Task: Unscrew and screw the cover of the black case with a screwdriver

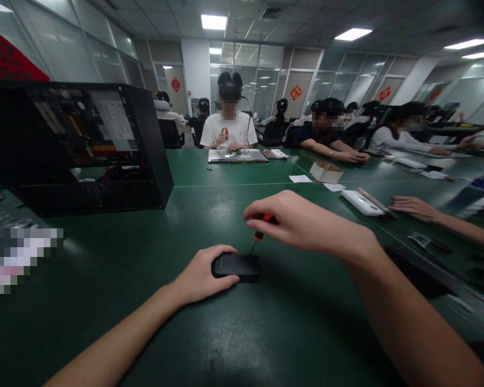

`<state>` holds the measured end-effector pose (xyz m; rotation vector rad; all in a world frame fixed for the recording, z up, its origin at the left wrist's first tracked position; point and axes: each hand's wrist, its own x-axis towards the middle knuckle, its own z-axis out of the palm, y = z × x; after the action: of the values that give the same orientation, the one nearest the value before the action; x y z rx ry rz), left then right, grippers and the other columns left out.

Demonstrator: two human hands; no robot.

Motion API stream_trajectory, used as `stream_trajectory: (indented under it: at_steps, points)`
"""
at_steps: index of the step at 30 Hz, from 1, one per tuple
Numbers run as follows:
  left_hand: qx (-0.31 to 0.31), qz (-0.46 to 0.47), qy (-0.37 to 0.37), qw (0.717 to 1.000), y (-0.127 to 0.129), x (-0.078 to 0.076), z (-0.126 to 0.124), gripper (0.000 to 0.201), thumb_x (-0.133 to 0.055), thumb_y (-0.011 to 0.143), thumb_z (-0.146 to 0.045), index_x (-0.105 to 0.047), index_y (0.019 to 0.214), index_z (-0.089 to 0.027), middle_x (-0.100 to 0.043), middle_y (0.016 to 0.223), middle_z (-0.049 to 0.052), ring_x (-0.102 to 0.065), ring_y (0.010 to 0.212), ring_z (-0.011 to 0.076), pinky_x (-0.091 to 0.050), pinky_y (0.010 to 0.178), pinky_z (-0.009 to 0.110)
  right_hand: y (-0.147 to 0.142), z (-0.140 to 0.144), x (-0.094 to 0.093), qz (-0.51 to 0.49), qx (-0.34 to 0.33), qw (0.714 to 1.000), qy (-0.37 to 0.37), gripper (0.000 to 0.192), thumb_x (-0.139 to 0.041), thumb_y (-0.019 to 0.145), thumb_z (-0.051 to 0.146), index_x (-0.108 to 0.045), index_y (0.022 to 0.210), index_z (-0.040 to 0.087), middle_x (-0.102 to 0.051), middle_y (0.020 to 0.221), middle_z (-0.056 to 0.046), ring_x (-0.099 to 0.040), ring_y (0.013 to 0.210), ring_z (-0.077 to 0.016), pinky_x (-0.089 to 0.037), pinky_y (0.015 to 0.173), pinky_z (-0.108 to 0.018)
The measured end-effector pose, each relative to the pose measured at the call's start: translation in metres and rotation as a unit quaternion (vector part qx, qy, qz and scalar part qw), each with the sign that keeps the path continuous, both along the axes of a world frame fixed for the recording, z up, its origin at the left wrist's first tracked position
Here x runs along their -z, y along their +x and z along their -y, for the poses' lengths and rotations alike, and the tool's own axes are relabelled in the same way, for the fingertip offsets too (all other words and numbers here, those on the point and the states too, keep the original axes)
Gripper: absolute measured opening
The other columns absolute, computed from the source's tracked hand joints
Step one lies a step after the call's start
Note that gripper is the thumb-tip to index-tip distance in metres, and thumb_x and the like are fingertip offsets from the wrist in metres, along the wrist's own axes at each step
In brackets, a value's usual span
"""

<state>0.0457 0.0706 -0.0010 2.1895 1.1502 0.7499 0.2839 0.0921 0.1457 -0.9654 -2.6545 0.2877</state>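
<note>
A small black box-shaped device (246,267) lies flat on the green table (210,344). My left hand (204,274) is closed around its left end, thumb along the near side and fingers along the far side. Above the device, my right hand (294,223) grips a screwdriver (258,235) with a red and black handle. The screwdriver stands tilted, its thin shaft reaching down to the device's top near the far edge. Whether the tip sits in a screw is too small to make out. My palm and fingers hide part of the handle.
An open black computer case (153,145) stands at the left. Across the table a person works over a flat panel (237,156). A small cardboard box (326,172) and a white device (362,203) lie to the right, near another person's hand (413,208).
</note>
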Motion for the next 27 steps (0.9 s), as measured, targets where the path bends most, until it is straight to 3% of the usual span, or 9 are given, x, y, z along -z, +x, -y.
stream_trajectory:
  at_steps: [4, 8, 14, 19, 27]
  points:
    - [0.012, -0.007, -0.015, 1.0, -0.004, -0.006, -0.001, 0.043, -0.078, 0.078, -0.034, -0.067, 0.118, -0.022, -0.072, 0.113, 0.005, -0.068, 0.1, 0.0254, -0.052, 0.09, 0.034, 0.002, -0.001, 0.003, -0.012, -0.033, 0.999, 0.023, 0.034, -0.06, 0.084, 0.011, -0.064, 0.118, 0.017, -0.068, 0.115, -0.008, -0.063, 0.1, -0.0188, -0.045, 0.084, -0.028]
    - [0.015, -0.015, -0.034, 0.999, -0.007, -0.008, -0.002, 0.044, -0.078, 0.078, -0.038, -0.069, 0.119, -0.022, -0.074, 0.107, 0.004, -0.069, 0.092, 0.0238, -0.052, 0.081, 0.031, 0.003, -0.002, 0.003, 0.012, -0.016, 1.0, 0.015, 0.01, -0.061, 0.092, 0.023, -0.066, 0.098, 0.017, -0.069, 0.095, -0.005, -0.062, 0.084, -0.0174, -0.043, 0.074, -0.028]
    - [0.029, -0.003, -0.074, 0.997, -0.014, -0.006, -0.007, 0.05, -0.08, 0.077, -0.042, -0.071, 0.122, -0.021, -0.076, 0.106, 0.003, -0.07, 0.092, 0.0236, -0.051, 0.081, 0.03, -0.004, 0.0, 0.004, -0.014, -0.049, 0.999, 0.014, 0.023, -0.058, 0.084, 0.009, -0.064, 0.105, 0.017, -0.07, 0.1, -0.005, -0.061, 0.089, -0.0166, -0.043, 0.077, -0.027]
    - [0.038, 0.006, -0.081, 0.996, -0.017, -0.005, -0.008, 0.048, -0.081, 0.078, -0.044, -0.073, 0.118, -0.019, -0.077, 0.103, 0.003, -0.07, 0.091, 0.0238, -0.05, 0.081, 0.03, -0.01, 0.008, -0.001, -0.038, -0.076, 0.996, -0.003, 0.017, -0.057, 0.08, 0.007, -0.064, 0.093, 0.016, -0.068, 0.089, -0.002, -0.059, 0.078, -0.014, -0.041, 0.072, -0.025]
    - [0.034, -0.006, -0.061, 0.998, -0.016, -0.006, -0.007, 0.049, -0.08, 0.078, -0.046, -0.073, 0.119, -0.019, -0.078, 0.108, 0.005, -0.071, 0.095, 0.0262, -0.051, 0.086, 0.032, -0.019, 0.01, 0.003, -0.056, -0.11, 0.992, -0.006, 0.016, -0.058, 0.081, 0.007, -0.064, 0.092, 0.016, -0.067, 0.089, -0.002, -0.058, 0.079, -0.0138, -0.041, 0.073, -0.025]
